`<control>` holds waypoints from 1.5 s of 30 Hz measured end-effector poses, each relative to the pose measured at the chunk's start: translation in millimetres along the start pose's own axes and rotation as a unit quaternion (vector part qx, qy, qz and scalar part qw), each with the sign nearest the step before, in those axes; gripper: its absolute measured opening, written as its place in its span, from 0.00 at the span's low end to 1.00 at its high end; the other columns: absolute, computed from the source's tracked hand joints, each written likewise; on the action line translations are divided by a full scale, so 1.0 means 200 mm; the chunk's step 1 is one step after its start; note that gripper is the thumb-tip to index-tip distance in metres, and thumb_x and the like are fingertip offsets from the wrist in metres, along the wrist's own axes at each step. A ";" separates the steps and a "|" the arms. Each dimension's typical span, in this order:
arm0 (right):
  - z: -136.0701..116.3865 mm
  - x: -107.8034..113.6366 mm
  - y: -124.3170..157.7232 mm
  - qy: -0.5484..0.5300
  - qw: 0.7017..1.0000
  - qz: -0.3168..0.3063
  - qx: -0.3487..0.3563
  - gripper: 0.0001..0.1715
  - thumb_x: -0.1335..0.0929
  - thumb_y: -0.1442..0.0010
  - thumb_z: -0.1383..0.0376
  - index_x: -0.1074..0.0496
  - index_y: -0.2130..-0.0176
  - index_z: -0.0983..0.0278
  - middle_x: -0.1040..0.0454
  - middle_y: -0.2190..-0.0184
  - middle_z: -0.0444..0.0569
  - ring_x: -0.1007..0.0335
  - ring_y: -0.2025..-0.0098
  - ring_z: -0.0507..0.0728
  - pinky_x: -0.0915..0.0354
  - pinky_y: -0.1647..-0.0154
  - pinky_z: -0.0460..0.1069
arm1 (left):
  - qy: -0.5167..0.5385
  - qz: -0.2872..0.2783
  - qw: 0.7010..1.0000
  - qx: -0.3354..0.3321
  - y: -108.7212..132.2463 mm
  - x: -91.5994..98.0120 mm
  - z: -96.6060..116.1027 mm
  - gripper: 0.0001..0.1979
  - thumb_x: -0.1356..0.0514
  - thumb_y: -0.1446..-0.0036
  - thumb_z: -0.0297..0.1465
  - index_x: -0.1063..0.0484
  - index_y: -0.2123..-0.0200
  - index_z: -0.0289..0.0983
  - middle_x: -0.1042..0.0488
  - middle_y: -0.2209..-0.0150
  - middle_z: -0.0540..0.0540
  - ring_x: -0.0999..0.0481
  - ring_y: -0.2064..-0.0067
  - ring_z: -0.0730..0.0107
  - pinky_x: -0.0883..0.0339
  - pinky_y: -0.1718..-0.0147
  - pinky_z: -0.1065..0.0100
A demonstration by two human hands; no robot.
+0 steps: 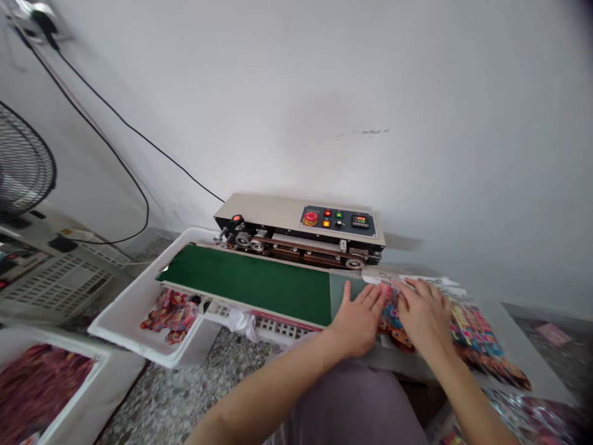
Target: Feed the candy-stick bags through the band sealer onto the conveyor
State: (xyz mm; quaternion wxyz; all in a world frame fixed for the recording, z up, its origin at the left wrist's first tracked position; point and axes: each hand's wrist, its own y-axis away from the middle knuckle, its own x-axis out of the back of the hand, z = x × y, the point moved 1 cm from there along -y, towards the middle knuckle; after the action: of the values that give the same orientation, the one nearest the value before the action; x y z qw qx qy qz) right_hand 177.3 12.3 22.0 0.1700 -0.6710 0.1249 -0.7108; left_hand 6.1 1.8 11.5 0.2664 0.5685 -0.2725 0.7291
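While both palms lie flat and spread, the left hand (359, 318) and the right hand (424, 315) press down side by side on a colourful printed packet (391, 321), neither one pinching it; the fingers point toward the sealing machine (301, 232), which suggests the packet is being kept smooth and square with its open edge facing the machine's intake end. That packet rests at the near right end of the machine, just where the green conveyor belt (250, 284) begins, so it lies level with the belt. To the right of the machine more printed packets (482, 343) lie fanned out on the tabletop (532, 364), within easy reach of the right hand. At the machine's far left end a white tray (125, 315) sits under the belt's end, likely so that pieces drop into it; a few packets in the tray (173, 312) already lie there. Left of the machine, well apart, stand a fan (23, 164) and a bin of pinkish packets (41, 386).
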 end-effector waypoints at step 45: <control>-0.32 -0.02 0.04 -0.061 0.996 -0.051 -0.050 0.22 0.38 0.31 0.65 0.29 0.41 0.62 0.32 0.37 0.58 0.42 0.34 0.67 0.48 0.36 0.65 | -0.080 0.053 0.982 0.162 0.19 0.03 -0.25 0.30 0.53 0.33 0.26 0.47 0.29 0.37 0.46 0.29 0.41 0.47 0.28 0.50 0.59 0.34 0.31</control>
State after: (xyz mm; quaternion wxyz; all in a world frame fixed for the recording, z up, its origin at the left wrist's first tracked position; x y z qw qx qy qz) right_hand 114.9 3.1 11.1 0.1074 -0.7263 0.1154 -0.6690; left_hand -55.6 9.4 3.5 0.1093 0.6455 -0.2005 0.7289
